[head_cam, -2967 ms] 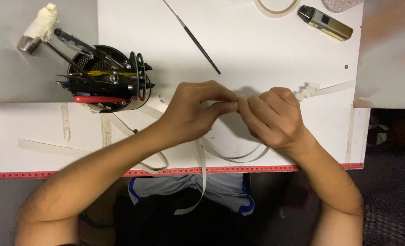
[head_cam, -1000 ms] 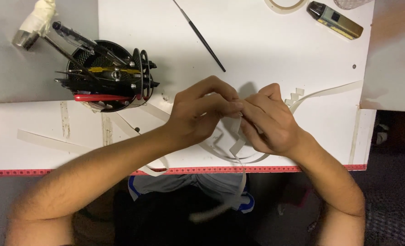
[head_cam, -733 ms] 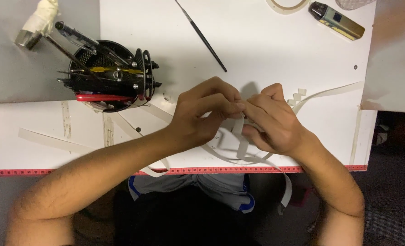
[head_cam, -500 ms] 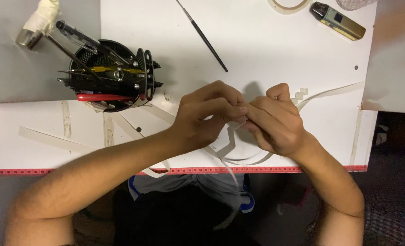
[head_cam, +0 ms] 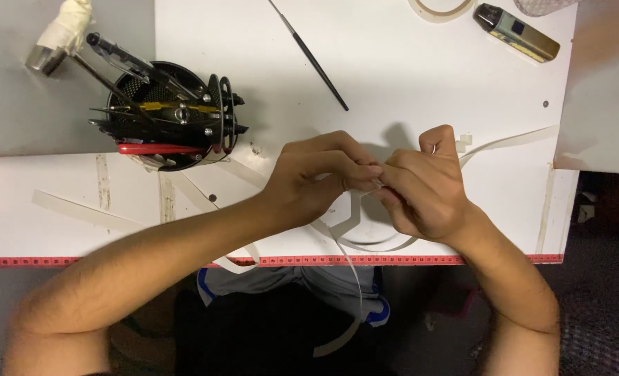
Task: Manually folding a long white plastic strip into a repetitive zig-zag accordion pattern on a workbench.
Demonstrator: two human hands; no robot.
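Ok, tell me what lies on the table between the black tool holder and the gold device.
In the head view, a thin black brush lies slanted between the tool holder and the gold device; otherwise bare white table.

— Any packages, labels, signs or screens here?
— None that I can make out, neither near the left hand point(head_cam: 309, 177) nor the right hand point(head_cam: 421, 188).
— Nothing beyond the right hand?
— Nothing I could call a label or screen.

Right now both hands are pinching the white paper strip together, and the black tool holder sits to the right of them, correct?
Not quite. In the head view the black tool holder sits left of the hands. The left hand and right hand do pinch the white paper strip together.
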